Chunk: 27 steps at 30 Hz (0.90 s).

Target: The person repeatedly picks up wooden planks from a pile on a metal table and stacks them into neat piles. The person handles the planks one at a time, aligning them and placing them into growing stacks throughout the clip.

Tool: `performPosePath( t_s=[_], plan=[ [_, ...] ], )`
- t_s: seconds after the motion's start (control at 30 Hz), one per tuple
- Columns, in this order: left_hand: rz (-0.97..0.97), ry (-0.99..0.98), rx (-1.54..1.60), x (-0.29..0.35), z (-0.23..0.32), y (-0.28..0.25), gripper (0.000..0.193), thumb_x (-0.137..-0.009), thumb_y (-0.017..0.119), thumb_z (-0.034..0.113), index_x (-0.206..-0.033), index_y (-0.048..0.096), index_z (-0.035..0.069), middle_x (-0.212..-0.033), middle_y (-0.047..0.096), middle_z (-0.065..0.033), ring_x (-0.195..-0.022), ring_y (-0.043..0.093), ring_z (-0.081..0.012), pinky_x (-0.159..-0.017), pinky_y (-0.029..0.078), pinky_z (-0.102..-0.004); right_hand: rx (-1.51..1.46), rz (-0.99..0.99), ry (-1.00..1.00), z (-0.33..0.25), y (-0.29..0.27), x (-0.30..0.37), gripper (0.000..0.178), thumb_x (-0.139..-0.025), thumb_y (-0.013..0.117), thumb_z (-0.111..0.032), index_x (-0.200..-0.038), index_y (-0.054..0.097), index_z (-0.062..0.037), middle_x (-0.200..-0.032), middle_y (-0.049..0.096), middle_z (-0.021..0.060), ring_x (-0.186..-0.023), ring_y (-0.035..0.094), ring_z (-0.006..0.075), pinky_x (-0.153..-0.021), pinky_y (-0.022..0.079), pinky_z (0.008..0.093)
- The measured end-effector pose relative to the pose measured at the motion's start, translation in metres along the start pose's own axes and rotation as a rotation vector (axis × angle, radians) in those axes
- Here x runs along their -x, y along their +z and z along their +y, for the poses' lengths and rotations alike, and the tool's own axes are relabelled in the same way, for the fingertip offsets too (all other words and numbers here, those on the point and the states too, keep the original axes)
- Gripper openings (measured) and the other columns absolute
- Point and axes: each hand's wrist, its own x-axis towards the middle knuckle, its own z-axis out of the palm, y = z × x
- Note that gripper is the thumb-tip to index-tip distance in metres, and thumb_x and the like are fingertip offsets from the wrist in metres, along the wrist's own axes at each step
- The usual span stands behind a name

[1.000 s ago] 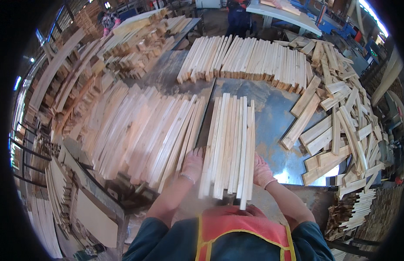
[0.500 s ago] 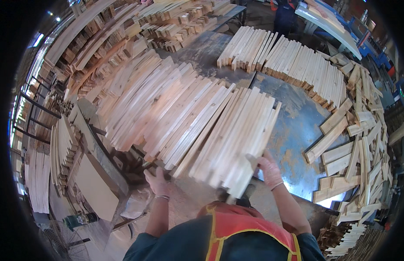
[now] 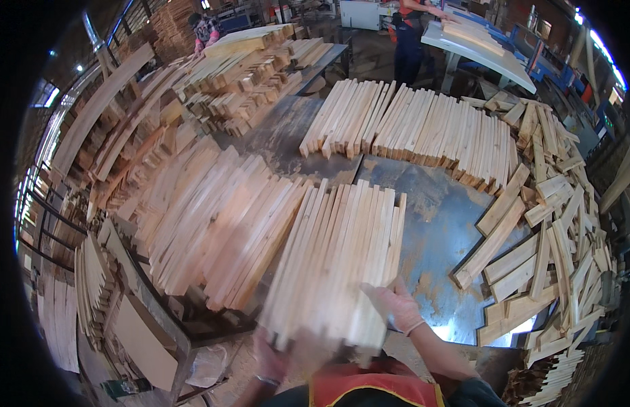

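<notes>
One left grip (image 3: pixel 271 356), one right grip (image 3: pixel 398 306), one wooden-strip batch (image 3: pixel 335 254) between

glare on metal tabletop (image 3: pixel 423 247), motion-blurred slats (image 3: pixel 332 271), dark fisheye rim

pale cream wooden strips (image 3: pixel 335 264) with honey-brown streaks show toward six o'clock, a whitish-pink right glove (image 3: pixel 400 309) at five; a red apron (image 3: pixel 376 389) is trimmed in yellow just below. a blue-grey tabletop (image 3: pixel 423 254) mottled with tan sits at four, navy trousers (image 3: pixel 408 62) at one, a pink-and-dark checked top (image 3: pixel 207 29) at eleven.
</notes>
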Motion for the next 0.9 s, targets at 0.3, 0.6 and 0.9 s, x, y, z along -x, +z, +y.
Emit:
performPosePath(
  t_s=[0.3, 0.6, 0.9],
  plan=[
    [-0.54, 0.05, -1.692, -0.062, 0.047, 0.015, 0.042, -0.102, 0.066, 0.044, -0.119, 0.073, 0.006, -0.094, 0.074, -0.0073, -0.075, 0.069, -0.0231, -0.071, 0.059, -0.0384, 0.578, 0.115, 0.024, -0.06, -0.098, -0.014, 0.089, -0.089, 0.08, -0.052, -0.153, 0.046, -0.0006, -0.137, 0.065, 0.0202, -0.127, 0.062, 0.0286, -0.108, 0.048, 0.0366],
    [-0.374, 0.76, -1.582, -0.236, -0.009, 0.039, 0.046, -0.098, 0.071, 0.042, -0.121, 0.072, 0.002, -0.1, 0.076, -0.0138, -0.094, 0.074, -0.0272, -0.086, 0.058, -0.0401, 1.42, -0.036, 0.237, -0.03, -0.145, -0.115, 0.114, -0.085, 0.056, -0.088, -0.15, 0.051, 0.0055, -0.139, 0.061, 0.034, -0.13, 0.06, 0.0441, -0.109, 0.048, 0.0434],
    [-0.049, 0.348, -1.542, -0.161, -0.052, 0.112, 0.053, -0.082, 0.086, 0.033, -0.121, 0.074, -0.001, -0.108, 0.079, -0.0119, -0.098, 0.074, -0.0223, -0.089, 0.057, -0.0358, 1.131, 0.088, 0.111, -0.05, -0.163, -0.093, 0.108, -0.082, 0.07, -0.079, -0.142, 0.056, 0.0103, -0.114, 0.073, 0.0313, -0.11, 0.07, 0.0382, -0.094, 0.055, 0.044]
  ],
)
